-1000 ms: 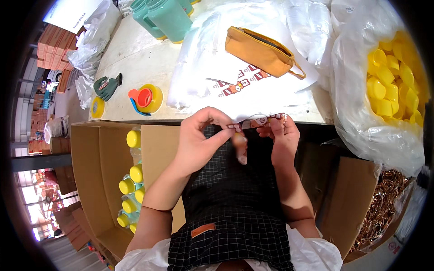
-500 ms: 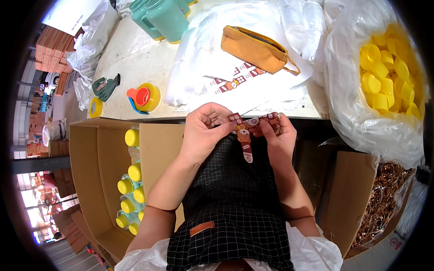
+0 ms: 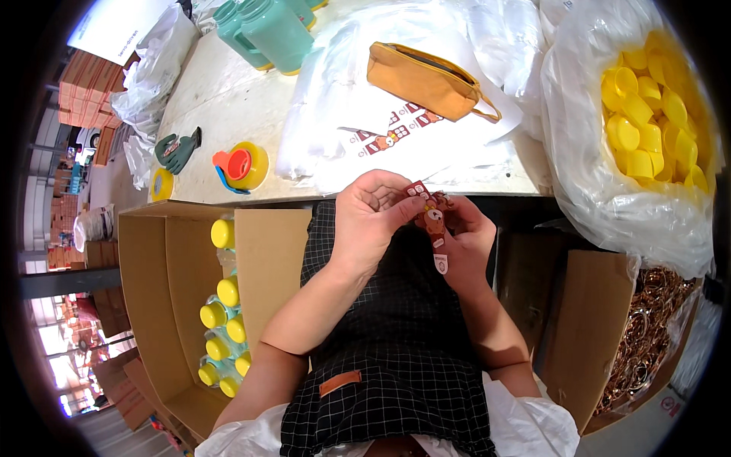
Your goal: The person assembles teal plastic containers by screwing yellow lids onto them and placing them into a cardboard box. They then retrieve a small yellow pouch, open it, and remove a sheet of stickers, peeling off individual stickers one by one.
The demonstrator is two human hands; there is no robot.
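Over my black checked apron (image 3: pixel 358 335), both hands come together in front of the table edge. My left hand (image 3: pixel 365 221) pinches a brown printed label strip (image 3: pixel 434 221) with a cartoon bear between thumb and fingers. The strip hangs down to a rounded pale end. My right hand (image 3: pixel 470 240) closes on the same bundle from the other side. Part of it is hidden behind the fingers, so I cannot tell whether it is one strip or two. Similar label strips (image 3: pixel 387 141) lie on white sheets beyond my hands, below a mustard-yellow zip pouch (image 3: pixel 422 80).
At left, an open cardboard box (image 3: pixel 145 282) holds several yellow-lidded bottles (image 3: pixel 228 291). Teal jugs (image 3: pixel 278 34), a dark green glove (image 3: pixel 177 152) and a yellow tape roll (image 3: pixel 255 164) lie on the table. At right are a bag of yellow caps (image 3: pixel 624 131) and a box of copper-coloured rings (image 3: pixel 647 335).
Both hands have drawn together, the left moving right. The strip that stretched sideways between them is now mostly hidden by the right fingers, and the hanging one has shifted right.
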